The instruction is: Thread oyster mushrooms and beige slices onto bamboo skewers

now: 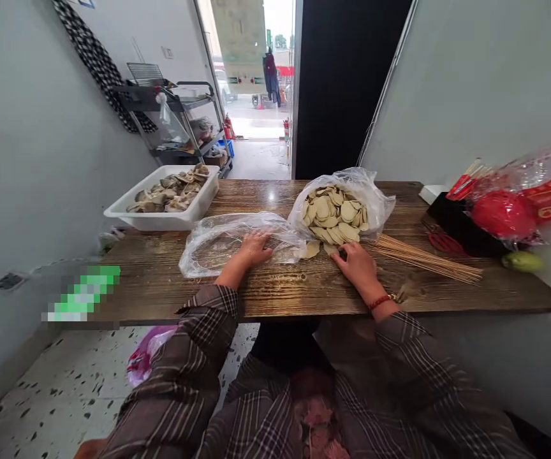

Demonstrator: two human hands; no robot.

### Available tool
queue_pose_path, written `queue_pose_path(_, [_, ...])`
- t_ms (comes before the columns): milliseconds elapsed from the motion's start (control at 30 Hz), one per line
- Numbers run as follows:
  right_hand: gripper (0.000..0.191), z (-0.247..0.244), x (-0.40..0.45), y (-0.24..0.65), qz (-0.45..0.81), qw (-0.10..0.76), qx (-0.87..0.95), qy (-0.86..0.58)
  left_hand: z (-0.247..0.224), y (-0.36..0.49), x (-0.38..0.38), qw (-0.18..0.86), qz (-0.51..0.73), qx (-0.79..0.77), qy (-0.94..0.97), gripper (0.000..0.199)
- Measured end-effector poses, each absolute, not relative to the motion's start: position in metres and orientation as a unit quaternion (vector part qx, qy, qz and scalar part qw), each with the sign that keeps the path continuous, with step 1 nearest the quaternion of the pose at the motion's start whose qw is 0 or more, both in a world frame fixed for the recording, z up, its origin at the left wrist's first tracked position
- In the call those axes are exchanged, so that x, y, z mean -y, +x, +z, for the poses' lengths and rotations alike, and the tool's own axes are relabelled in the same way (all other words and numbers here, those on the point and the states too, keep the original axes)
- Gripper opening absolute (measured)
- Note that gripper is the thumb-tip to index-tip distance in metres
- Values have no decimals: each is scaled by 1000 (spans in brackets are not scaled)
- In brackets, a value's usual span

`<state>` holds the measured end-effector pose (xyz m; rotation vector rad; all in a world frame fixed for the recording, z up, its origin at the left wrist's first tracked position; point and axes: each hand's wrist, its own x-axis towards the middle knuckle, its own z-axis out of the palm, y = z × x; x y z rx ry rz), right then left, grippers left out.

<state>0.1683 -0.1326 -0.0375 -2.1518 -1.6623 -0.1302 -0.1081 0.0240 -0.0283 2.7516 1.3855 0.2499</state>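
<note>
My left hand lies flat with its fingers stretched out on a clear plastic bag spread on the wooden table. My right hand is at the mouth of another clear bag, full of thin, round, beige slices. Its thumb and fingers are closed at the edge of one loose slice on the tabletop. Another loose slice lies just left of it. Right of this hand, a bundle of thin wooden skewers rests on the table.
A white tub of mushrooms stands back left. At the right are a black box, red scissors, red packages and a greenish fruit. A shelf cart stands beyond, near the doorway.
</note>
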Motion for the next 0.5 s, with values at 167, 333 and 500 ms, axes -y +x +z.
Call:
queue_pose_path(167, [21, -41, 127, 176, 22, 278, 583, -763, -36, -114, -35, 0, 76, -443, 893, 51])
queue_pose_path(333, [12, -43, 129, 185, 118, 367, 579, -718, -35, -144, -43, -21, 82, -483, 872, 48])
queue_pose_path(500, [18, -17, 138, 186, 261, 419, 619, -611, -33, -151, -39, -9, 76, -496, 865, 47])
